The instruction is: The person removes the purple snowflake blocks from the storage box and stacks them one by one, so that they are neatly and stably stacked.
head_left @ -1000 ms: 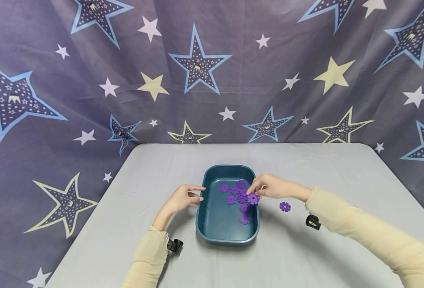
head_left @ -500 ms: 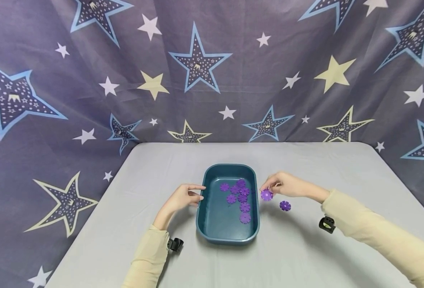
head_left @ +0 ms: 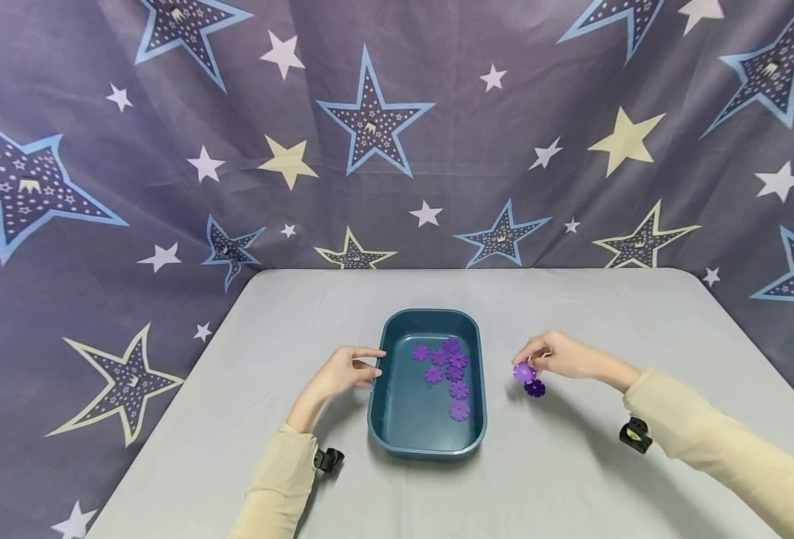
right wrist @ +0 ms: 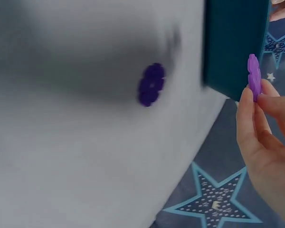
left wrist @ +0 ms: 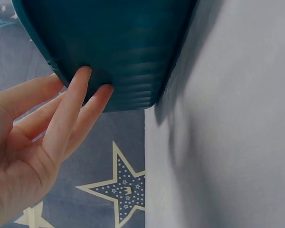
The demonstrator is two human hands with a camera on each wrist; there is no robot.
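Observation:
A teal rectangular bin (head_left: 427,442) stands on the table with several purple notched plastic discs (head_left: 460,410) lying inside, some overlapping. My left hand (head_left: 338,372) is at its left side; in the left wrist view straight fingertips touch the outer wall. To the right of the bin, my right hand (head_left: 568,355) pinches a lighter purple notched disc (head_left: 523,372) between thumb and fingers, above the table. A dark purple notched disc (right wrist: 151,85) lies on the table below it, partly covered by the held one in the head view.
The light grey table (head_left: 572,299) reaches back to a dark star-patterned cloth (head_left: 410,195) hanging behind and at the sides. A black wrist camera (head_left: 636,435) sits on the right sleeve, another black camera (head_left: 329,460) on the left.
My right hand has moved right, from over the bin's right rim out above the table, still pinching the disc. It is now over the loose disc. The left hand and bin stay in place.

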